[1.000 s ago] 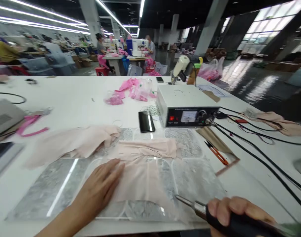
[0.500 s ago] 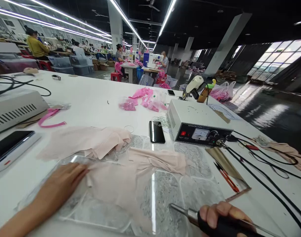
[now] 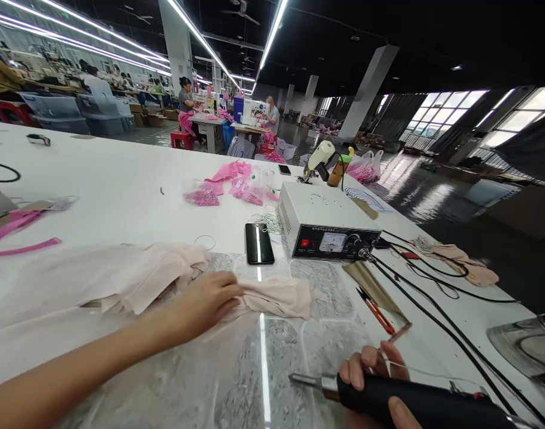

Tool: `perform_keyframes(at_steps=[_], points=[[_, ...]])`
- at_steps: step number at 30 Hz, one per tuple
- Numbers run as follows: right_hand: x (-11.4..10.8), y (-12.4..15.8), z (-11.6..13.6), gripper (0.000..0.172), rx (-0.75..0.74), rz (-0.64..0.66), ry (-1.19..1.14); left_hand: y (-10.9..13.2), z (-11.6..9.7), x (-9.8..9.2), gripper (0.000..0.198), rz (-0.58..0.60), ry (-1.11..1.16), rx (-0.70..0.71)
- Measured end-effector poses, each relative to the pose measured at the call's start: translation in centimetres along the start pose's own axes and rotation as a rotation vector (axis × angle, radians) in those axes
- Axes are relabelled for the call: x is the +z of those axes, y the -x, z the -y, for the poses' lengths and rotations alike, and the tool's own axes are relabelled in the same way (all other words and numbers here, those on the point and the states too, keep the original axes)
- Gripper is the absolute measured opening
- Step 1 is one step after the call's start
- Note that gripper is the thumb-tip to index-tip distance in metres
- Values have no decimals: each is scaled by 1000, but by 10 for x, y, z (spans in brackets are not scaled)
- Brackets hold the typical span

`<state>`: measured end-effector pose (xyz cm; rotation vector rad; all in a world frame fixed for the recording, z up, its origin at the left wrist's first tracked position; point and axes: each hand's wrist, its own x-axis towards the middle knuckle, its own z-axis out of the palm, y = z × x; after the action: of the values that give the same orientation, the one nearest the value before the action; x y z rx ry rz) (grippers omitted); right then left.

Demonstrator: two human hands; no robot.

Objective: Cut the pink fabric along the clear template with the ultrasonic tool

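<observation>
My left hand point(image 3: 212, 298) reaches across the grey marbled mat point(image 3: 281, 348), its fingers closed on the left end of a bunched pale pink fabric piece point(image 3: 281, 296). Another pale pink fabric piece point(image 3: 133, 271) lies spread out behind my left forearm. My right hand point(image 3: 370, 375) is wrapped round a black ultrasonic handpiece point(image 3: 397, 402). Its metal tip points left above the mat, apart from the fabric. A cable runs from the white control box point(image 3: 330, 217), which has a dial and a red switch, towards the right.
Behind the mat lie a black phone point(image 3: 259, 244) and pink bags point(image 3: 249, 185). Orange thread snips point(image 3: 377, 313) rest beside a brown strip point(image 3: 373, 286). Black cables point(image 3: 433, 304) cross the right side, near a clear container point(image 3: 526, 345). People work at machines beyond the table.
My left hand has moved right and forward onto the bunched fabric. The fabric that lay nearer me on the mat has been drawn back. The view has turned right; my right hand still holds the handpiece.
</observation>
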<state>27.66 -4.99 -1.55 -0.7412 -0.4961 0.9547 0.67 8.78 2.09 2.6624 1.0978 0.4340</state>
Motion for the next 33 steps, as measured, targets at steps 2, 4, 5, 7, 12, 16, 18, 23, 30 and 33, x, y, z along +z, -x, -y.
perform_keyframes(at_steps=[2,4,5,7,12,16,18,23,30,33], points=[[-2,1,-3,50,-55,-22,-23,-41,-2,17,13,73,38,34],[-6,1,-4,50,-94,6,-16,-67,1,28,12,135,68,38],[-8,1,-5,47,-104,38,-1,-74,3,30,16,165,83,37],[-12,1,-4,41,-117,101,29,-83,6,28,23,206,102,33],[-16,-1,-3,37,-152,125,26,-84,1,6,19,193,95,28],[-15,1,-5,36,-150,90,25,-81,-6,5,20,174,62,34],[-13,3,-6,37,-148,59,16,-81,-7,9,23,169,56,31],[-11,10,0,31,-163,-29,47,-85,-19,3,20,78,105,22],[-16,16,15,27,-252,-159,32,-40,-65,-3,19,227,205,204],[-20,15,15,27,-289,-190,11,-4,-68,-1,18,361,225,261]])
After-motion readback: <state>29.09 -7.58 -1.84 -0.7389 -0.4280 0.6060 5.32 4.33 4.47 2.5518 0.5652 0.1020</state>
